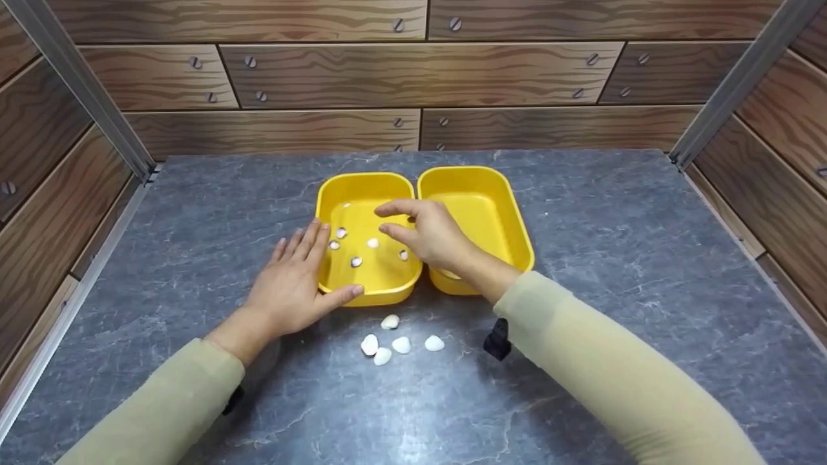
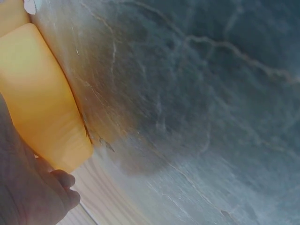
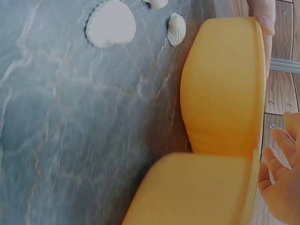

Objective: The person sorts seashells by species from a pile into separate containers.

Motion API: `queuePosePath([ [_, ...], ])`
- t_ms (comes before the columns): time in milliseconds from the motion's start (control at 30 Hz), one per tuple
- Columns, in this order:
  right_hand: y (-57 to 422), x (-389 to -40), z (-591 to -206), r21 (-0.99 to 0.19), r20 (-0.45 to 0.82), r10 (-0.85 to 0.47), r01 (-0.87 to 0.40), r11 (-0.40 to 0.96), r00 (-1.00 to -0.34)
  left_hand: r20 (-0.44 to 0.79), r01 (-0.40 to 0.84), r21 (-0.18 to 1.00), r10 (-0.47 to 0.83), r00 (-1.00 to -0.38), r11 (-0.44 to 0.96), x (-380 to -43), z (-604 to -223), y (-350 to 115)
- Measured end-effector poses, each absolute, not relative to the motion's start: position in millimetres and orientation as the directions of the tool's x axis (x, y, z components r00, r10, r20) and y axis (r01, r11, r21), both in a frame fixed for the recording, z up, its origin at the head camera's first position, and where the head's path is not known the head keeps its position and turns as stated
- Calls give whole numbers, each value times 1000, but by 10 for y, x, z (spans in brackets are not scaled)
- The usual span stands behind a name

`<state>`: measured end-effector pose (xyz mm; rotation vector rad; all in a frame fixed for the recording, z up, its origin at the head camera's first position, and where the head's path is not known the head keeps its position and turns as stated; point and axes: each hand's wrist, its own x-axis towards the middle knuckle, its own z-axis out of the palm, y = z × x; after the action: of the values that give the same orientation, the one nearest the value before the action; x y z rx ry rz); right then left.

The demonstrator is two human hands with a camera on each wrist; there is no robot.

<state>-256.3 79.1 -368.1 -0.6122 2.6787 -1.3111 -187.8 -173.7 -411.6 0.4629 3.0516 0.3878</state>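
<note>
Left tray [image 1: 384, 298] and right tray [image 1: 478, 216], both yellow, are set side by side on the grey surface [image 1: 646, 290], long walls nearly meeting.

Left hand [image 1: 287, 284] is laid along the outer side of the left tray. Its grip is spread: fingers straight by the side rim, thumb stretched over the near rim. The tray's outer wall is seen just beside these fingers in the left wrist view.

Right hand [image 1: 433, 236] is held above the adjoining rims. Its grip is parted, thumb and forefinger pointed over the left tray, a gap left between their tips. Right tray is partly covered by the forearm.

Tray shells [image 1: 356, 261], small, some dark-marked, are scattered over the left tray's floor; one dark spot under the right forefinger cannot be made out.

Loose shells [image 1: 401, 345], five, pale, are grouped on the surface in front of the left tray, two of them close together at the left. Ridges are shown on them in the right wrist view.

Wood-patterned panels [image 1: 420, 74] are ranged behind.
</note>
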Motion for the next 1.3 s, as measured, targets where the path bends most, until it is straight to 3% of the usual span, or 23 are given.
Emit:
queuePosePath([
  [567,1514,-2548,-3395,-682,298,-381,-474,556,-875,19,291,248,296,-955,924,-1889,-4116,-1740],
  [900,2067,-2450,-3460,-566,202,-353,-403,719,-913,17,293,241,298,-954,925,-1885,-4098,-1724],
  [1300,2444,-2374,-3760,-459,82,-381,-374,806,-921,25,301,252,305,-952,920,-1878,-4100,-1745],
])
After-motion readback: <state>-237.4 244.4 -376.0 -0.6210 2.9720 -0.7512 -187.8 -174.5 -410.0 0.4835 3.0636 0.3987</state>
